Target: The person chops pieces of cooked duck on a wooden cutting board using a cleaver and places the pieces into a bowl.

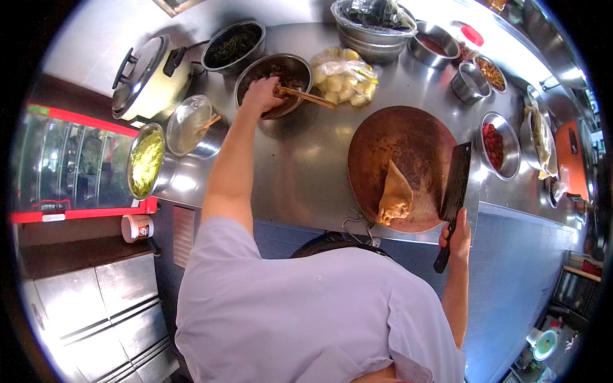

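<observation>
My left hand reaches into a steel bowl of dark brown food at the back of the counter. Its fingertips are hidden by the hand and the food, so its grip is unclear. A pair of wooden chopsticks lies beside the fingers, slanting over the bowl's right rim. My right hand is closed around the black handle of a cleaver, whose dark blade is over the right edge of a round wooden chopping board. A brown piece of cooked meat lies on the board.
Bagged peeled potatoes sit right of the bowl. A rice cooker, a bowl of dark greens and a bowl of shredded green vegetable stand left. To the right are a bowl of red pieces and several steel containers. A wire hook hangs at the counter's front edge.
</observation>
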`<action>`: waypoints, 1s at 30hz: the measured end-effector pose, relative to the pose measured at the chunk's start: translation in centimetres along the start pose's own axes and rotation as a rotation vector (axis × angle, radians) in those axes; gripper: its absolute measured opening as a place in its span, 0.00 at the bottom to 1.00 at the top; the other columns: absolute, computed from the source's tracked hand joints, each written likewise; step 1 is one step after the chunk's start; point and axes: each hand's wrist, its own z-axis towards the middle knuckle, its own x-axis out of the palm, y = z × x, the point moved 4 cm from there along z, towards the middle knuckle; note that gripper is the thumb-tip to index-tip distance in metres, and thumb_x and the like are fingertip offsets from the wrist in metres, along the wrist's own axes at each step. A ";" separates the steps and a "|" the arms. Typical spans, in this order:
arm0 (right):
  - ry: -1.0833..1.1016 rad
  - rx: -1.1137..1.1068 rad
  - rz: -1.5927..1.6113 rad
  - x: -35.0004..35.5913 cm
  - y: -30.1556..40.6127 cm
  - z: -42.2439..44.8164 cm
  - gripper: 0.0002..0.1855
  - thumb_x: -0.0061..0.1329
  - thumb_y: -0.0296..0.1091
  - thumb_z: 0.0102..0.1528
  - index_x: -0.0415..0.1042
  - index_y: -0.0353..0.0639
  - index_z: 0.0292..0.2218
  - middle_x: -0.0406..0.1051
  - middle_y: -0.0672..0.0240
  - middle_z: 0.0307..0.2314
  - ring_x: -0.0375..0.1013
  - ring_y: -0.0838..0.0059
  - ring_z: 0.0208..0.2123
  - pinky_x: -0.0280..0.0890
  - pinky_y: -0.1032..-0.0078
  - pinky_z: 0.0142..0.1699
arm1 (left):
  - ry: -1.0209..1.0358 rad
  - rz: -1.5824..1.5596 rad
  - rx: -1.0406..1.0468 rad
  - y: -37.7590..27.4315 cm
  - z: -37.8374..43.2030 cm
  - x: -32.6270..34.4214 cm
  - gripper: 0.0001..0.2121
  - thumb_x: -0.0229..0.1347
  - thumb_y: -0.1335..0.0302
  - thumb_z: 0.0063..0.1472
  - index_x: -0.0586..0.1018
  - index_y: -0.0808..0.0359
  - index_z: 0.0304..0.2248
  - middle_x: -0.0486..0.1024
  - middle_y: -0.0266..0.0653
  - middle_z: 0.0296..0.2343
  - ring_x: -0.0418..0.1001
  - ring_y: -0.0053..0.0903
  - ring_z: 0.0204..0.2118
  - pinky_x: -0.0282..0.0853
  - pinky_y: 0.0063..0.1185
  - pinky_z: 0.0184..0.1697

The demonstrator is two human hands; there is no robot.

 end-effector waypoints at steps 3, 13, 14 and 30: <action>-0.032 0.011 -0.006 0.1 -0.1 0.0 0.28 0.31 0.64 0.62 0.61 0.46 0.28 0.57 0.74 0.11 0.57 0.81 0.09 0.52 0.79 0.14 | -0.028 0.159 0.156 -2.8 0.3 2.3 0.22 0.60 0.69 0.50 0.74 0.56 0.47 0.67 0.44 0.50 0.63 0.43 0.54 0.62 0.32 0.57; -0.056 0.015 0.011 -0.6 -1.0 0.4 0.27 0.32 0.64 0.61 0.61 0.46 0.29 0.57 0.74 0.11 0.57 0.80 0.09 0.53 0.79 0.14 | -0.404 -0.415 0.014 -3.5 2.5 -9.3 0.18 0.51 0.56 0.61 0.79 0.64 0.36 0.78 0.45 0.28 0.77 0.38 0.32 0.70 0.32 0.36; -0.061 0.019 0.025 -0.6 -1.1 0.4 0.27 0.33 0.64 0.61 0.61 0.46 0.29 0.57 0.74 0.11 0.57 0.80 0.09 0.53 0.79 0.14 | -0.465 -0.431 0.036 -3.1 2.4 -10.3 0.20 0.50 0.54 0.61 0.79 0.64 0.37 0.78 0.47 0.27 0.77 0.39 0.32 0.70 0.33 0.36; -0.008 0.020 0.011 0.3 -0.4 0.1 0.27 0.32 0.64 0.61 0.60 0.47 0.28 0.56 0.73 0.11 0.56 0.80 0.10 0.53 0.80 0.14 | -0.373 -0.052 0.242 -3.7 2.5 -2.8 0.09 0.50 0.70 0.60 0.77 0.61 0.38 0.78 0.44 0.32 0.76 0.40 0.36 0.71 0.34 0.39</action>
